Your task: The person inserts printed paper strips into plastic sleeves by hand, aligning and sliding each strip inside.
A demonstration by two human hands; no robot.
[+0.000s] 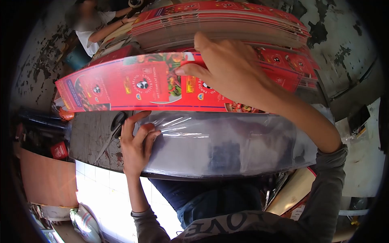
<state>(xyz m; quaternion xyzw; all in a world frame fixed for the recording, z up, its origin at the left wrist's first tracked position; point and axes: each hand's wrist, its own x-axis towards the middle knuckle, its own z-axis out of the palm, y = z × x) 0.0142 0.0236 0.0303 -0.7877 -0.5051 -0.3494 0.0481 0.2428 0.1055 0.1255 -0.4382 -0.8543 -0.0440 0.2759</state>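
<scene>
My left hand (137, 141) is closed at the left end of a clear plastic sheet (235, 150), its fingers bent in a pinch. Creases fan out in the plastic from those fingertips. My right hand (227, 60) holds a long red printed sheet (117, 87) by its upper edge, the thumb on the front and the other fingers mostly hidden. Panda logos and food pictures cover this red sheet, which lies just beyond the plastic. Black-handled scissors (117, 121) lie on the table beside my left hand.
A tall stack of red printed sheets (227, 28) fills the table's far side. Another person (91, 30) is at the far left, an arm reaching to the stack. The worn grey table (91, 133) shows at left. A striped sack (85, 222) stands on the floor.
</scene>
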